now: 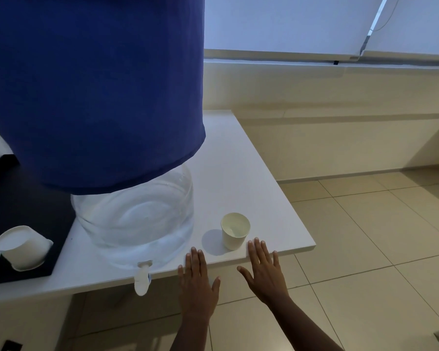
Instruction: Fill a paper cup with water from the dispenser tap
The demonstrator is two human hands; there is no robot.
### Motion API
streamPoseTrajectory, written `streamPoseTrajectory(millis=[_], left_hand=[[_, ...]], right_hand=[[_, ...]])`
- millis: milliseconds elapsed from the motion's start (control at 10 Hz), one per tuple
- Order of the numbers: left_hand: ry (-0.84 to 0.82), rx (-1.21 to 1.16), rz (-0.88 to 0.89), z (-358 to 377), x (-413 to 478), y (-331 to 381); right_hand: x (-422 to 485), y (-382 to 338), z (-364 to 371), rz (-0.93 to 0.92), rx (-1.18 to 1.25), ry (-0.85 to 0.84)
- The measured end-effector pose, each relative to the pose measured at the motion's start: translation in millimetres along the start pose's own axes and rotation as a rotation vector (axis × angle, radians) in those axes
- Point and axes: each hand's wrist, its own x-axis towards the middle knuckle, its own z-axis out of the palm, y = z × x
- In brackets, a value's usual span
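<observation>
A white paper cup (235, 231) stands upright on the white table (251, 178), near its front right corner. It holds some water, as far as I can tell. A clear water jar (134, 224) under a blue cloth cover (94, 84) stands to the cup's left. Its white tap (142, 278) hangs over the table's front edge. My left hand (197, 282) is flat and open, fingertips on the table edge between tap and cup. My right hand (264, 268) is also open, fingers spread, just in front of the cup and apart from it.
A stack of white paper cups (23, 247) lies on its side on a black mat (28, 206) at the left. Beige tiled floor (365, 249) lies to the right and below the table. A low wall ledge runs behind.
</observation>
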Motion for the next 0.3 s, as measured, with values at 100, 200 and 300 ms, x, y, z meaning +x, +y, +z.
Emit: streamPoseTrajectory(millis=[100, 200, 300], left_hand=[[0.004, -0.025, -0.01, -11, -3, 2], [0.185, -0.013, 0.08, -26, -8, 2], [0.286, 0.119, 0.235, -58, -14, 7]], right_hand=[[-6, -1, -10, 0.001, -0.005, -0.013], [-15, -1, -21, -0.026, -0.014, 0.059], [-39, -5, -52, -0.061, -0.224, 0.22]])
